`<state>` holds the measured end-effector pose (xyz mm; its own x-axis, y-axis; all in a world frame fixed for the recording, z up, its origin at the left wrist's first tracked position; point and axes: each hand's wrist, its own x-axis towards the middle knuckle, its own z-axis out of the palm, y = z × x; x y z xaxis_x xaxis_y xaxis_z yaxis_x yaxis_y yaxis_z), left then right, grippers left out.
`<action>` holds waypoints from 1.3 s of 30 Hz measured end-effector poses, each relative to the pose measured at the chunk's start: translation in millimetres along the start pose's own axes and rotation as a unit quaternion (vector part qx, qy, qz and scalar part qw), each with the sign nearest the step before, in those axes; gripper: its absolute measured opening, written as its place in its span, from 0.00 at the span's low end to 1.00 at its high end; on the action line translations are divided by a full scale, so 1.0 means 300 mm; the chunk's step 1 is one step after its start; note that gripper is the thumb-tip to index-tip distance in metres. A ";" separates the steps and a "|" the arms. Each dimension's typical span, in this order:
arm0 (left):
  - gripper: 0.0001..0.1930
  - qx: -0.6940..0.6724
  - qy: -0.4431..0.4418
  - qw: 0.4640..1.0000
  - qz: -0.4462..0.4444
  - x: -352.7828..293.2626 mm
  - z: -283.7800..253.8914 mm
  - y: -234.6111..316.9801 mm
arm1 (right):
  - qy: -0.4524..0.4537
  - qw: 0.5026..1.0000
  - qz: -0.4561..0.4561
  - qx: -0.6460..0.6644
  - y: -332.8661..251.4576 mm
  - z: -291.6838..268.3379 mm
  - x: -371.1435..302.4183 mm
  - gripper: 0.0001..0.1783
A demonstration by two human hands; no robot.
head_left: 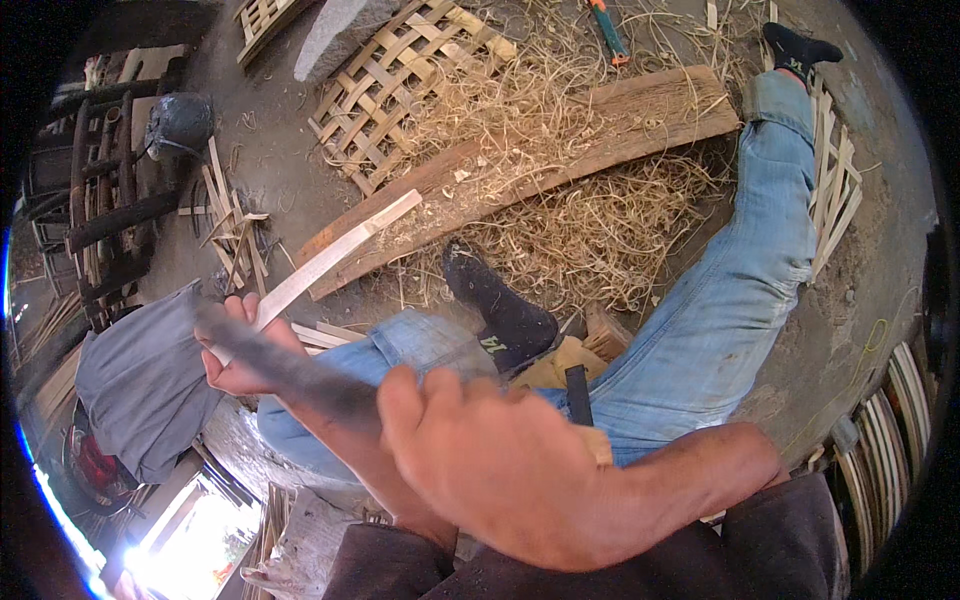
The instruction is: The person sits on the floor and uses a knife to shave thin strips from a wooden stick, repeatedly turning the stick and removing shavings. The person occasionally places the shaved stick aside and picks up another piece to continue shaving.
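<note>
My left hand [240, 362], at left of centre, is closed around a pale, flat wooden strip [340, 248]. The strip slants up and away to the right, its far end above a board. My right hand [490, 465] is closed in a fist on a large knife, its handle mostly hidden by the fingers. The dark knife blade [300, 375] points left and crosses in front of my left hand and forearm; motion blurs it. Whether the blade touches the strip, I cannot tell.
A long wooden board [660, 115] lies on the floor among curly shavings [620, 235]. Beyond it are a woven lattice panel [385, 85] and a green-and-orange handled tool [608, 35]. My jeans-clad legs [720, 290] stretch forward. Grey cloth [145, 385] hangs at left; bundled strips [880, 450] stand at right.
</note>
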<state>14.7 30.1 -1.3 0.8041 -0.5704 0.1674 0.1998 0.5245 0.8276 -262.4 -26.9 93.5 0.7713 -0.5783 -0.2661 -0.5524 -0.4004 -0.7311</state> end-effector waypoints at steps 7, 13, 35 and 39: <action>0.21 -0.005 -0.041 0.997 0.061 -0.037 0.065 -0.045 | 0.062 0.996 0.052 0.040 0.509 0.438 0.320 0.14; 0.17 0.025 -0.021 0.996 0.083 -0.024 -0.033 -0.042 | -0.029 0.986 0.086 0.143 0.445 0.532 0.254 0.20; 0.14 0.014 0.074 0.993 0.092 -0.008 -0.085 -0.085 | -0.013 0.984 0.170 0.053 0.644 0.489 0.280 0.17; 0.14 0.014 0.071 0.993 0.088 -0.023 -0.117 -0.074 | -0.057 0.987 0.145 0.045 0.592 0.485 0.233 0.16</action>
<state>24.4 44.5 -39.7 0.8968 -0.3754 0.2343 0.0356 0.5889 0.8074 -260.5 -34.7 -146.3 0.6174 -0.5744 -0.5374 -0.7293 -0.1620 -0.6647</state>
